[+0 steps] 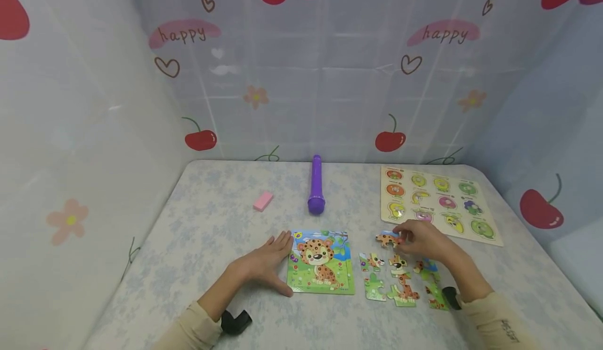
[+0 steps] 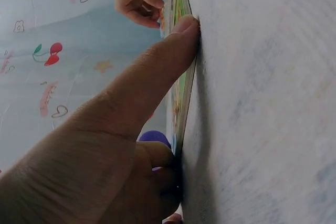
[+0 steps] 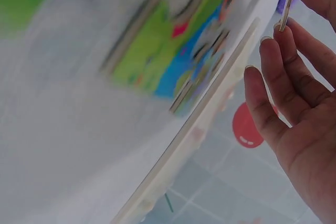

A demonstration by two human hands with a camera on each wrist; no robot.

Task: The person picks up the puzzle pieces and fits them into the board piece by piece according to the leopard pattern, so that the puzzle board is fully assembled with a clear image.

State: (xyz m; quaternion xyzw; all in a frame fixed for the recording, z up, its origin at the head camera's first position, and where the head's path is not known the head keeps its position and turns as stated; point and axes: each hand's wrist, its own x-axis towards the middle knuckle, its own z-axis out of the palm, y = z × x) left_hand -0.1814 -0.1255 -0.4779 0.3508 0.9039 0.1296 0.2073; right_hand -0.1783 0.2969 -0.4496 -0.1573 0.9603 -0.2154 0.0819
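A square leopard picture puzzle board (image 1: 301, 282) lies flat on the table. My left hand (image 1: 264, 262) rests beside it with fingers and thumb spread, touching its left edge; in the left wrist view the thumb (image 2: 157, 72) lies along that edge. My right hand (image 1: 421, 240) pinches a spotted jigsaw piece (image 1: 386, 239) between thumb and fingertips, just above several other jigsaw pieces (image 1: 375, 288) laid to the right of the board. From the right wrist view, the pinched piece (image 3: 286, 6) appears edge-on as a thin strip, its picture side hidden.
Behind the board lies a purple toy microphone (image 1: 317, 185), with a pink eraser-like block (image 1: 263, 201) to its left. A wooden fruit puzzle board (image 1: 435, 195) covers the table's back right, partly behind my right hand. A cherry-printed curtain (image 1: 301, 78) encloses the back and sides.
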